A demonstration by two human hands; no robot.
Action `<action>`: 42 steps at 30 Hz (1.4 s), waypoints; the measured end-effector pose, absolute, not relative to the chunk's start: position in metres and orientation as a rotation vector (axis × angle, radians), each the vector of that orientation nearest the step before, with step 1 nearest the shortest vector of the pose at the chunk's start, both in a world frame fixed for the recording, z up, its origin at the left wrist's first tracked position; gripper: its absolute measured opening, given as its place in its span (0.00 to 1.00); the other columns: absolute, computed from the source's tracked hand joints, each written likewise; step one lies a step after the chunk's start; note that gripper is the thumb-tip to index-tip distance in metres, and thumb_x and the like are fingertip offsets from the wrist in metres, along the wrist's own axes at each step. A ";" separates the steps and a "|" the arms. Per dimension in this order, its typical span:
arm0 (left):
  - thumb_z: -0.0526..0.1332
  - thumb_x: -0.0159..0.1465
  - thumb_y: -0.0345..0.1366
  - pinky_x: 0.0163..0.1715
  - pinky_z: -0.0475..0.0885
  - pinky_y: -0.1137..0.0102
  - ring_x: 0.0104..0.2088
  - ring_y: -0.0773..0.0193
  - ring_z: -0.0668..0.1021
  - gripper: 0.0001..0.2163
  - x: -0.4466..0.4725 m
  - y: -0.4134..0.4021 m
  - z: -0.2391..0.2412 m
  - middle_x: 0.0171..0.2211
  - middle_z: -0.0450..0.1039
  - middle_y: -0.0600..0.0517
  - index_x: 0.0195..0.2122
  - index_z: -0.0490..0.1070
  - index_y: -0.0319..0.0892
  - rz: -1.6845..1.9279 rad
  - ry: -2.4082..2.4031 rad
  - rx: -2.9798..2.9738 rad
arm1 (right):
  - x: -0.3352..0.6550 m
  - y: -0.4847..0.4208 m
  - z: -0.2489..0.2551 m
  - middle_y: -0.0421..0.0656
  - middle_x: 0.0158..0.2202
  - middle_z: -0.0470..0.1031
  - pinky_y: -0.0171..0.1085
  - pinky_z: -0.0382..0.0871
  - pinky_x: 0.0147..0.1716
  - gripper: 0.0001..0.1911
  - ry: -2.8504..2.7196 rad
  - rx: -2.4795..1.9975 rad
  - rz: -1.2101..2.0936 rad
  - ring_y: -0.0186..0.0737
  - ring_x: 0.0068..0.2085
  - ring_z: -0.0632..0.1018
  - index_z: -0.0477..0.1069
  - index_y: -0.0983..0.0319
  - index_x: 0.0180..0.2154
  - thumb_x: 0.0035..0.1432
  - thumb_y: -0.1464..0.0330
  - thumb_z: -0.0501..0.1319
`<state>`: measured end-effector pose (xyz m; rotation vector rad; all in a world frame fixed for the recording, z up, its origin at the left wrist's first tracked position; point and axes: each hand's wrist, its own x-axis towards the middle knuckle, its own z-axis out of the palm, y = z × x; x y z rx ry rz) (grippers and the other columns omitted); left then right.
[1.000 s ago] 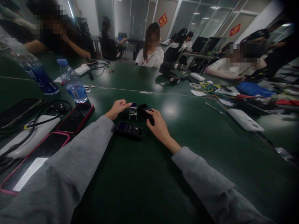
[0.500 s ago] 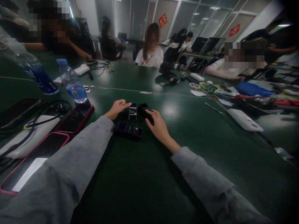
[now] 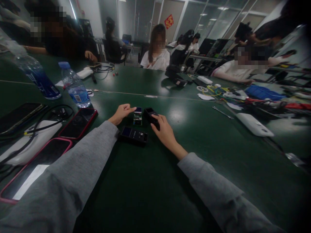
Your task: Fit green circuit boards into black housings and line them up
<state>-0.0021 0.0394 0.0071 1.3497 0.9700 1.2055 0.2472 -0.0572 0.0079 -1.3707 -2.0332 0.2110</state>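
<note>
My left hand point(image 3: 120, 114) has its fingers curled except one, which points right and meets the top edge of a small green circuit board with a screen point(image 3: 137, 117). Just right of the board lies a black handheld device with a screen and buttons point(image 3: 149, 112). Over the near end of that device is my right hand point(image 3: 165, 131), one fingertip on its face and the thumb along its near side; the other fingers are partly hidden. A second black handheld device point(image 3: 133, 135) lies flat nearer me, beside my left cuff.
On the left are a red-edged phone point(image 3: 79, 123), a pink-cased phone point(image 3: 36, 168), a white power bank point(image 3: 29, 142), cables and two bottles, one a water bottle point(image 3: 76, 85). To the right lie a wrench point(image 3: 222, 112) and a white case point(image 3: 255, 124). Several people sit beyond.
My hands and the devices hold nearly the same places. In the background, people at the right have shifted, and a person's hand at the far left has come down to the table.
</note>
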 end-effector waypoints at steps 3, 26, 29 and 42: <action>0.75 0.53 0.45 0.20 0.48 0.73 0.19 0.74 0.56 0.29 -0.002 0.039 0.008 0.19 0.51 0.61 0.22 0.49 0.45 1.209 0.971 1.369 | 0.247 -0.057 0.007 0.54 0.60 0.65 0.59 0.79 0.46 0.24 -2.036 -1.368 0.202 0.58 0.53 0.77 0.65 0.58 0.63 0.68 0.62 0.55; 0.74 0.55 0.43 0.21 0.49 0.73 0.20 0.73 0.56 0.28 -0.002 0.039 0.008 0.19 0.50 0.61 0.21 0.49 0.45 1.206 0.968 1.386 | 0.261 -0.040 -0.007 0.56 0.57 0.71 0.56 0.70 0.57 0.27 -1.595 -1.371 0.365 0.54 0.57 0.74 0.67 0.62 0.60 0.70 0.51 0.54; 0.74 0.54 0.43 0.21 0.49 0.73 0.20 0.73 0.56 0.28 -0.002 0.039 0.008 0.19 0.51 0.61 0.21 0.50 0.45 1.211 0.977 1.374 | 0.259 -0.042 -0.006 0.56 0.60 0.68 0.56 0.69 0.58 0.31 -1.700 -1.350 0.270 0.55 0.59 0.72 0.65 0.61 0.63 0.65 0.53 0.61; 0.74 0.54 0.42 0.20 0.49 0.73 0.20 0.73 0.57 0.28 -0.003 0.041 0.006 0.19 0.52 0.60 0.21 0.50 0.45 1.212 0.965 1.371 | 0.261 -0.038 -0.007 0.61 0.56 0.70 0.59 0.67 0.60 0.33 -1.544 -1.431 0.230 0.59 0.59 0.71 0.69 0.68 0.59 0.66 0.48 0.56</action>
